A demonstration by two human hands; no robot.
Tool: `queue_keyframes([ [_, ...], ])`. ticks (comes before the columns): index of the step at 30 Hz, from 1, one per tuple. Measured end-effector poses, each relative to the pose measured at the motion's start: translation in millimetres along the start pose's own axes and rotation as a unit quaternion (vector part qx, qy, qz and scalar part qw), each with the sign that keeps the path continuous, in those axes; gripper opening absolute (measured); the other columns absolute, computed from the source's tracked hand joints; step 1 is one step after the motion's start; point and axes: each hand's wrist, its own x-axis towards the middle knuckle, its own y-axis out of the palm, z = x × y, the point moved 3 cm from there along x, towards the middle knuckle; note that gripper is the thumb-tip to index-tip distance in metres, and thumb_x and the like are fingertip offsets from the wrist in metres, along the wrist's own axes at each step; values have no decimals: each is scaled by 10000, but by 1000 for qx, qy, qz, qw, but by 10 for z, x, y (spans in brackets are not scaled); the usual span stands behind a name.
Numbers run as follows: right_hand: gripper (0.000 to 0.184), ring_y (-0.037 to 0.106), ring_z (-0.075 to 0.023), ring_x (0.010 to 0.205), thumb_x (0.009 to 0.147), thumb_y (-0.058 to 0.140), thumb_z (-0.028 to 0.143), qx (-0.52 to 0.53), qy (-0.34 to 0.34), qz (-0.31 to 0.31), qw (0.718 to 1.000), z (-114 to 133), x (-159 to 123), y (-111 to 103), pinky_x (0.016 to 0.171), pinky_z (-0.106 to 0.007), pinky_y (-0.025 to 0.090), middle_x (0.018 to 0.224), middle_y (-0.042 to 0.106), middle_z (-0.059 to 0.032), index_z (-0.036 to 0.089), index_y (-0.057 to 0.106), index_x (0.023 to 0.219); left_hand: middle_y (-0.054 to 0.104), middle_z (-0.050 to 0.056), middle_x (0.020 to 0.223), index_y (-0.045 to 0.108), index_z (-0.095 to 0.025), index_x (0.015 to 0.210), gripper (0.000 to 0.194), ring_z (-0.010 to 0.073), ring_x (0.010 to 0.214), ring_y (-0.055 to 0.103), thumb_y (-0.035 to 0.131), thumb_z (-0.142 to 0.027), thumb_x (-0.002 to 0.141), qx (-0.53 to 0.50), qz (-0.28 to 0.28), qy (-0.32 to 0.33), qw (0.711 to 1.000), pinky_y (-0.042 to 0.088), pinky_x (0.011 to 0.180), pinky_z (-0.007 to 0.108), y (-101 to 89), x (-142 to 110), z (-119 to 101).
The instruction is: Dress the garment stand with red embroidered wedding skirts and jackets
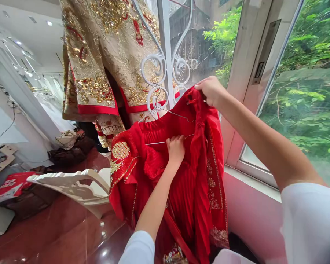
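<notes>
A red embroidered garment (181, 172) with gold beading and a pleated red part hangs in front of me on a thin wire hanger (176, 113). The hanger's hook is up at a white scrolled metal stand (168, 55). My left hand (176, 148) reaches inside the garment, its fingers curled round the hanger's lower bar. Higher up on the right, my right hand (211, 90) pinches the top edge of the red garment beside the hanger's end. Part of the hanger is hidden in the cloth. A round gold emblem (121, 150) shows on the garment's left side.
Behind hangs a beige garment (134, 73) with gold sequins and red trim. A cream chair-like piece (68, 183) stands left on the glossy red floor (71, 227). Bags and a red box (15, 183) lie further left. The metal-framed window (244, 73) is close on the right.
</notes>
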Motion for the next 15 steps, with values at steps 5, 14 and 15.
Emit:
queue_keyframes([
  [5, 222, 444, -108, 552, 732, 472, 68, -294, -161, 158, 929, -125, -861, 346, 574, -258, 377, 499, 449, -9, 138, 518, 527, 666, 70, 1033, 617, -217, 1056, 293, 203, 997, 546, 366, -181, 908, 10, 9, 5, 1000, 316, 875, 359, -29, -20, 10],
  [14, 307, 590, -189, 785, 799, 507, 297, -330, -221, 36, 917, -432, -752, -242, 725, -307, 434, 931, 679, -105, 147, 679, 1004, 659, 104, 1020, 624, -156, 1041, 303, 229, 964, 553, 388, -123, 853, 58, 11, 40, 997, 341, 919, 389, -120, -78, -47],
  [15, 353, 593, -198, 840, 798, 521, 334, -317, -234, 66, 917, -509, -690, -262, 753, -311, 437, 994, 672, -111, 149, 664, 1061, 653, 102, 1054, 629, -158, 1036, 299, 221, 985, 551, 383, -150, 868, 53, 6, 58, 997, 331, 955, 382, -193, -95, -38],
])
